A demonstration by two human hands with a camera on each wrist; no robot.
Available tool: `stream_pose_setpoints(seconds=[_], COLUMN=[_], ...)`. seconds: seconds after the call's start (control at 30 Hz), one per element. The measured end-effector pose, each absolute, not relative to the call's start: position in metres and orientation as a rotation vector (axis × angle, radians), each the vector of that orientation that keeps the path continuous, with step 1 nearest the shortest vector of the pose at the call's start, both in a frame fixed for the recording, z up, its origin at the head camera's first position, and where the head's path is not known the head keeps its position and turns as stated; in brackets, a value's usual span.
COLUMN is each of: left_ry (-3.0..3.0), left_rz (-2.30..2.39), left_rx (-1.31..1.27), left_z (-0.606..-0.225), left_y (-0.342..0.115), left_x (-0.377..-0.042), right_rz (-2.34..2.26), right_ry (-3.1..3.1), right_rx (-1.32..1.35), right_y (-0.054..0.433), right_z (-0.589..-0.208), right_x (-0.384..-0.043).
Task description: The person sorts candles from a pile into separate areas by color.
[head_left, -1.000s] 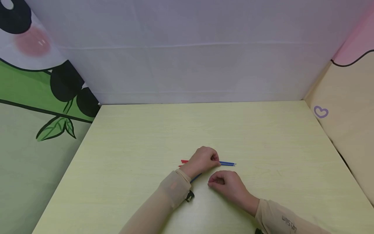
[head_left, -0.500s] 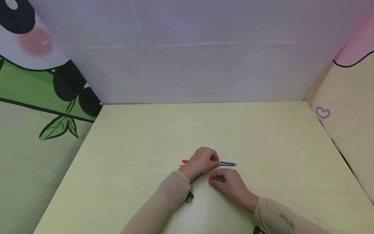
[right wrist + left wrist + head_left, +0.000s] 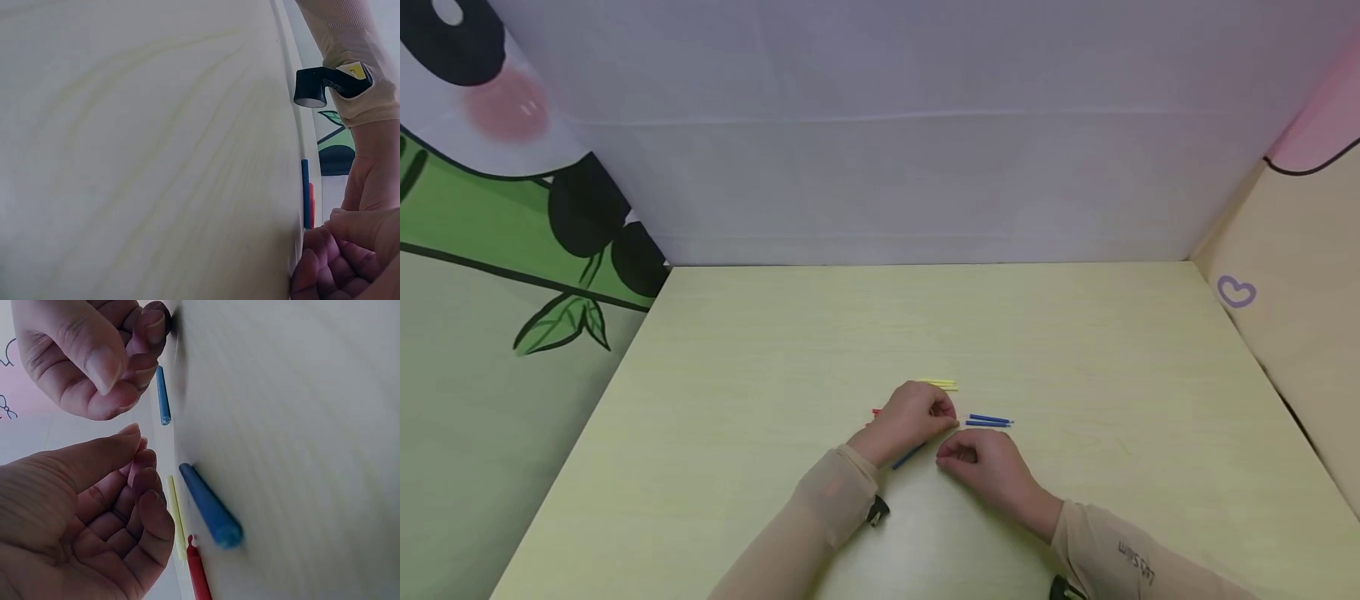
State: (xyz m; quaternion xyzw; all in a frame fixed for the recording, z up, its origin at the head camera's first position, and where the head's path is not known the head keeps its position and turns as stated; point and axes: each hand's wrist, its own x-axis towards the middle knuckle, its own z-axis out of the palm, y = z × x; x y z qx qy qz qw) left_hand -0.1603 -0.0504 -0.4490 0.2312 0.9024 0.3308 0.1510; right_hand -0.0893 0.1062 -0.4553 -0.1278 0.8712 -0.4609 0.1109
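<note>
In the head view my left hand (image 3: 913, 412) hovers at the middle, its thumb meeting the curled fingertips and no object visible between them. Blue candles (image 3: 988, 417) lie just right of it. Yellow candles (image 3: 943, 383) lie behind it, and red candles (image 3: 876, 411) are mostly hidden by the hand. A separate blue candle (image 3: 910, 456) lies slanted under the left wrist; the left wrist view shows this blue candle (image 3: 211, 506) beside a red candle (image 3: 199, 572). My right hand (image 3: 988, 468) hangs loosely curled in front of the blue candles, with nothing seen in it.
The pale wooden table (image 3: 1075, 350) spreads around the hands. A grey-white cloth wall (image 3: 910, 167) stands at its back edge, with printed panels on both sides. A black wrist camera (image 3: 877, 510) sits on the left sleeve.
My left hand has drawn slightly left, away from the blue candles. The yellow candles, hidden behind it before, now show. My right hand has barely moved, and the view has shifted a little.
</note>
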Motion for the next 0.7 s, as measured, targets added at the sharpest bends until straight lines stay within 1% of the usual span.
stream_pose_setpoints(seconds=[0.3, 0.7], left_ry=[2.591, 2.594], left_rz=[0.967, 0.98], left_rx=[0.629, 0.575], left_z=[-0.447, -0.45], left_y=[-0.064, -0.078], left_x=[-0.154, -0.148], right_rz=[-1.341, -1.302], right_ry=[2.555, 2.617], right_rx=[-0.325, -0.331], right_y=[0.103, 0.099], right_z=[-0.456, -0.458], right_x=[-0.093, -0.099])
